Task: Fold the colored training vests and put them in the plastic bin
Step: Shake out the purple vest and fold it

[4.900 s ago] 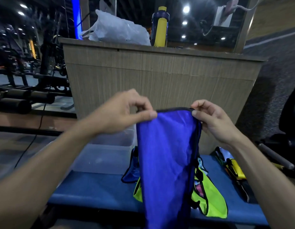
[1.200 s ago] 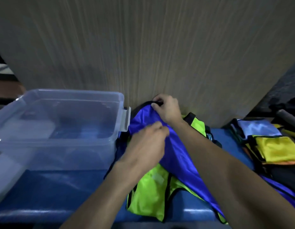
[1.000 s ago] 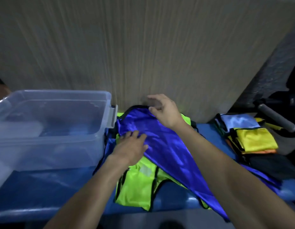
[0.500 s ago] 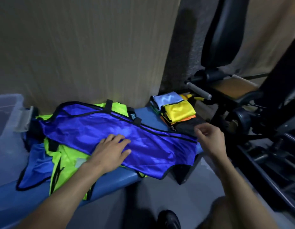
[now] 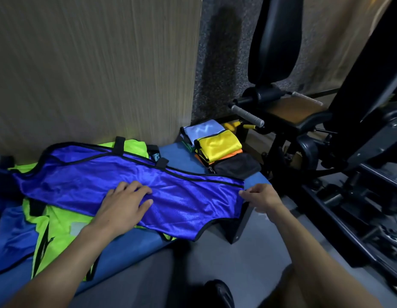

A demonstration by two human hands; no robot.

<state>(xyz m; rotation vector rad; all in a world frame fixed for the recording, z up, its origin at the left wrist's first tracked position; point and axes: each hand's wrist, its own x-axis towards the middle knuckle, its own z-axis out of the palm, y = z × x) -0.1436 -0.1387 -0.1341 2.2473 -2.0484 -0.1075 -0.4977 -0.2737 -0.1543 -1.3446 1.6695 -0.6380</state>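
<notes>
The blue vest (image 5: pixel 131 181) lies flat on the surface (image 5: pixel 182 157), its long axis running left to right in front of you. Your left hand (image 5: pixel 124 205) presses its middle with flat fingers; your right hand (image 5: pixel 261 197) pinches the right end, nearest for folding leftward.

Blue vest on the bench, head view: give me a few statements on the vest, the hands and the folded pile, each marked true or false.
1. The blue vest lies spread over a green vest. True.
2. The left hand is lifted clear of the blue vest. False: it presses flat on it.
3. The right hand pinches the blue vest's right edge. True.
4. The folded pile has a black piece on top. False: a yellow piece and a pale blue one lie on top; the black is lower, in front.
</notes>
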